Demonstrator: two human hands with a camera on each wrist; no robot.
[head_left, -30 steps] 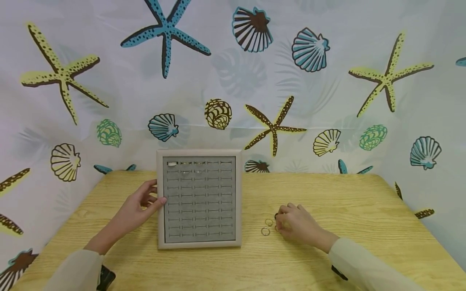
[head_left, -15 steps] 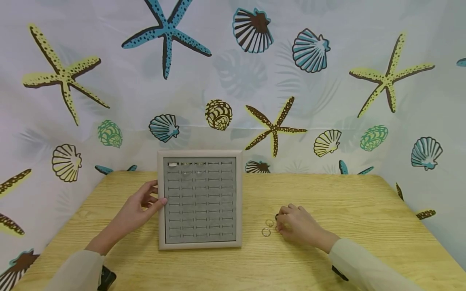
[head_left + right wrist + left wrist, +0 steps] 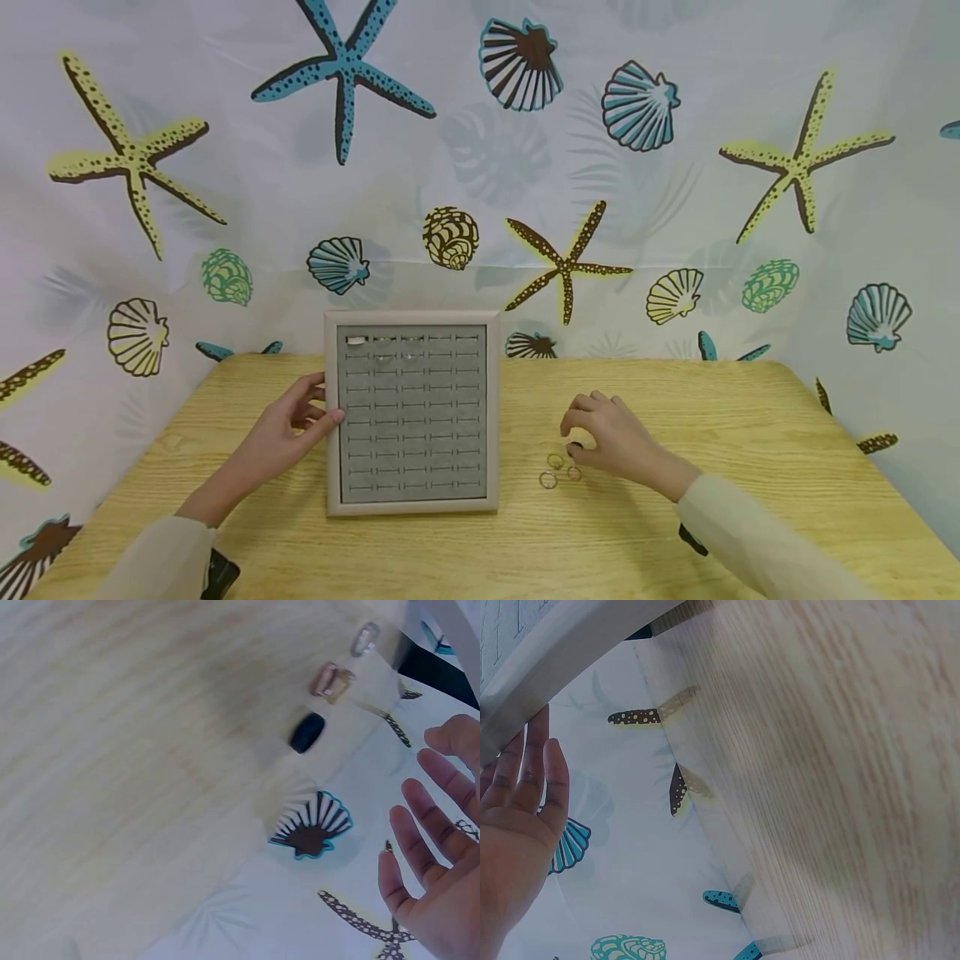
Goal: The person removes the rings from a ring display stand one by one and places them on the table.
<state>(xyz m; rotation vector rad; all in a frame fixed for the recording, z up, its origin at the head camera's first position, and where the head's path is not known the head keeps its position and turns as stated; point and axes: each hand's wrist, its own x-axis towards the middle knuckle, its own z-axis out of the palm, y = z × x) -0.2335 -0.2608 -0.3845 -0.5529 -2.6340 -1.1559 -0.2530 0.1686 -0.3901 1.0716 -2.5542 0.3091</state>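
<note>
A ring display board (image 3: 412, 506) with a pale frame and grey slotted padding stands tilted up on the table; a few rings (image 3: 356, 340) sit in its upper rows. My left hand (image 3: 279, 425) grips its left side, thumb on the front and fingers behind; in the left wrist view the fingers touch the frame (image 3: 562, 656). My right hand (image 3: 618, 437) hovers beside several loose rings, thumb and forefinger apart, holding nothing. These are a black ring (image 3: 307, 733), a gold ring (image 3: 555, 461), a silver ring (image 3: 548, 479) and a rose-coloured ring (image 3: 573, 473).
The wood-grain table (image 3: 712, 417) runs back to a white curtain (image 3: 412, 183) printed with starfish and shells. Dark straps show at both wrists, under light sleeves (image 3: 757, 533).
My right hand has lifted and drawn up slightly from the loose rings, its finger and thumb parting. The black and rose-coloured rings show more fully. My left hand keeps its place.
</note>
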